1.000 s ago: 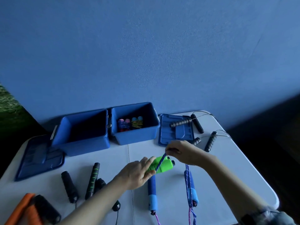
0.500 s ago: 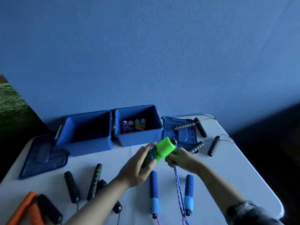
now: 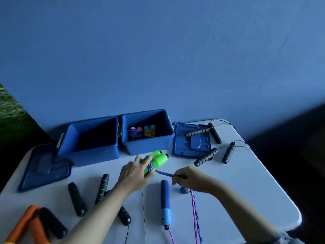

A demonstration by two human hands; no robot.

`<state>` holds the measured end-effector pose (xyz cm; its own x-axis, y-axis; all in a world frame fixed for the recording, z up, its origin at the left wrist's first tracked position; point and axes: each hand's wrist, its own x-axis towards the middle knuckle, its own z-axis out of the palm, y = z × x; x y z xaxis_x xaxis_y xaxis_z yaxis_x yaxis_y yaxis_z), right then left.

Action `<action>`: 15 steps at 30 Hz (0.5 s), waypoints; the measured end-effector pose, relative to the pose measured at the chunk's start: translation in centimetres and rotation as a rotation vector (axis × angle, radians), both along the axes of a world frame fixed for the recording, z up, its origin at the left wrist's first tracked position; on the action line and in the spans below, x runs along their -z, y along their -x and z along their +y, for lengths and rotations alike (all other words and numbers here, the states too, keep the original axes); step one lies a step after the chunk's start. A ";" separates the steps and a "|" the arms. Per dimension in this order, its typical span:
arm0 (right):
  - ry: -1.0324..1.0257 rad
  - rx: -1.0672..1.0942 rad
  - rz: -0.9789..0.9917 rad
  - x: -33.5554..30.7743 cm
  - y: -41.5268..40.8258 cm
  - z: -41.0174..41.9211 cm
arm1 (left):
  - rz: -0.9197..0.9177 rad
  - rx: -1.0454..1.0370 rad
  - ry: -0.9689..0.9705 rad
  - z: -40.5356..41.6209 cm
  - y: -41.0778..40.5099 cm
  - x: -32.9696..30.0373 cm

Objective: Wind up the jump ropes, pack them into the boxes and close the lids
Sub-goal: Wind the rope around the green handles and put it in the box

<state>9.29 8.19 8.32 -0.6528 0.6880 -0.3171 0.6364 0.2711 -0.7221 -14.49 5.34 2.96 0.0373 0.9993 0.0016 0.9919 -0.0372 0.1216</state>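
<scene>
My left hand grips a pair of green jump-rope handles held together, with blue braided rope looped around them. My right hand pinches that rope to the right of the handles and holds it taut; the rest trails down off the table's near edge. Two open blue boxes stand at the back: the left box looks empty, the right box holds two wound ropes. Their lids lie flat at either side.
On the white table lie a blue-handled rope, black handles with green stripes, plain black handles, orange handles at the near left, and ribbed black handles with wire ropes at the far right.
The green handles have swung down and left in my left hand. My right hand moved right and down, pulling the blue rope out sideways as another turn goes round the handles.
</scene>
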 end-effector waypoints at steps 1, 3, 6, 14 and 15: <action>-0.037 -0.017 -0.010 -0.1 -0.1 0.2 | 0.014 0.093 0.049 -0.5 -0.1 0.3; -0.086 -0.043 -0.030 0.1 -0.4 0.7 | -0.003 0.253 0.101 -1.4 -0.7 0.4; -0.117 -0.069 -0.039 0.9 -0.9 1.1 | -0.065 0.417 0.136 -2.7 -1.8 0.5; -0.079 -0.052 0.007 2.1 -1.9 2.3 | -0.234 0.550 0.114 -3.8 -4.0 -1.3; -0.068 -0.044 0.010 2.2 -2.0 2.5 | -0.252 0.556 0.115 -3.8 -4.1 -1.5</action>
<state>11.28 10.64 6.08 -0.6861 0.6781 -0.2634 0.6153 0.3478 -0.7075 -10.38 1.56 4.43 0.5649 0.8247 -0.0285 0.7681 -0.5128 0.3835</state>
